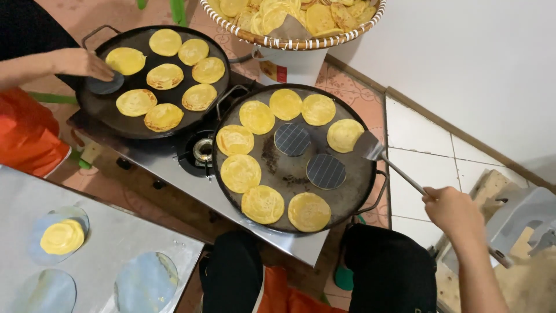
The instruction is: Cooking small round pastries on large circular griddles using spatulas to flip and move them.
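one spatula [370, 147] at pancake [344, 135] edge, rt hand [453, 210].

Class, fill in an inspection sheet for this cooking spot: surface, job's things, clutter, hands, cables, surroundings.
Surface: steel stove top carrying two round pans.
Job's things: spatula beside a flatbread in the near pan; two ridged discs there.
Clutter: basket of flatbreads; metal tray with dough.
Hands: right hand grips the spatula handle; left not in view; another person's hand at the far pan.
Cables: nothing seen.
Surroundings: tiled floor, white wall.
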